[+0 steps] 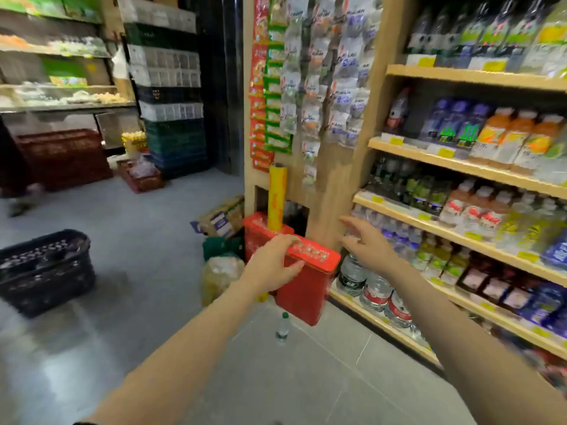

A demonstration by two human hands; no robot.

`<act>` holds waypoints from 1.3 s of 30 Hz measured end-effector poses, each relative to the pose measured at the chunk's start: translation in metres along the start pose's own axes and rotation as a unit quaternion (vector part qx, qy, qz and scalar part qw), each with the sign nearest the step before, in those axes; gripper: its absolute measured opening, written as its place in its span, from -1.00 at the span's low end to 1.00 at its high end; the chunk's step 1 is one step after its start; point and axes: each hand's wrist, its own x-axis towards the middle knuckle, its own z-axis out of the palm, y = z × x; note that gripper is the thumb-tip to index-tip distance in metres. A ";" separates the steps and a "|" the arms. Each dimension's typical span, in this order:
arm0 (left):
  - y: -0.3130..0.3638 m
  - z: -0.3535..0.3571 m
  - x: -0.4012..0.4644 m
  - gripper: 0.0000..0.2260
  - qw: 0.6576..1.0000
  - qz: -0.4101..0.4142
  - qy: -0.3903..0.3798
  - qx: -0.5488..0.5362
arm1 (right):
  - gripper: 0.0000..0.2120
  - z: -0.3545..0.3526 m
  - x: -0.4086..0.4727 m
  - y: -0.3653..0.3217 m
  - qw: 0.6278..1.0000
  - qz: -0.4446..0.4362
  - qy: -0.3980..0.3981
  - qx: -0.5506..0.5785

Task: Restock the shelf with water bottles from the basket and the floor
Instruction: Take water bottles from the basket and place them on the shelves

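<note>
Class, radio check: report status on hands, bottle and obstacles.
Left hand, right hand open, empty. Water bottle upright on floor. Red box stands by shelf.

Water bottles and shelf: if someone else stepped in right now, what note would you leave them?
Left hand: open, holds nothing, in front of the red box.
Right hand: open, empty, reaching toward the shelf.
One water bottle stands on the floor below the hands.
The basket sits on the floor to the left; its contents are unclear.
Done: bottles already fill the shelves.
Left: shelve the floor bottle, then check the basket.
</note>
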 end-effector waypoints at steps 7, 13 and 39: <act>-0.164 -0.006 -0.098 -0.32 0.982 -0.182 -0.045 -0.038 | -0.63 0.180 0.028 0.022 0.981 0.052 -0.187 0.028; -0.322 -0.082 -0.159 -0.30 0.944 -0.327 -0.030 -0.030 | -0.65 0.331 0.111 -0.031 0.966 0.047 -0.252 0.037; -0.843 -0.382 -0.112 -0.61 0.728 -0.663 0.166 -0.053 | -0.54 0.844 0.576 -0.314 0.865 0.036 -0.498 0.055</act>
